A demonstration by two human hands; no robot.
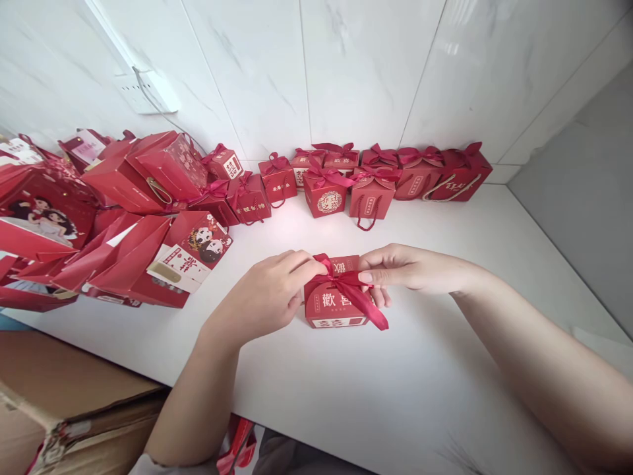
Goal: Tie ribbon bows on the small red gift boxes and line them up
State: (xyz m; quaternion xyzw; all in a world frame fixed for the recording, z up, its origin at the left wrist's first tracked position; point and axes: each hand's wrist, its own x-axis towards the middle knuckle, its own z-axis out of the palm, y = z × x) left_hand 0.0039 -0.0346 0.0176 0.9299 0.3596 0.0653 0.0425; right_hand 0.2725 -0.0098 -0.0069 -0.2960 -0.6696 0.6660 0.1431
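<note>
A small red gift box (333,305) with gold characters sits on the white counter (395,382) in front of me. A dark red ribbon (356,293) is tied across its top, with one tail hanging over the front right. My left hand (270,290) pinches the ribbon's left loop, fingers closed. My right hand (403,267) pinches the ribbon at the right side of the bow, fingers closed too. Both hands rest at the box's top edge.
A row of tied red gift boxes (368,175) stands along the tiled wall. Flat and folded red bags and boxes (123,218) are heaped at the left. A cardboard carton (59,396) sits below the counter's front left edge. A wall socket (148,92) hangs above the heap.
</note>
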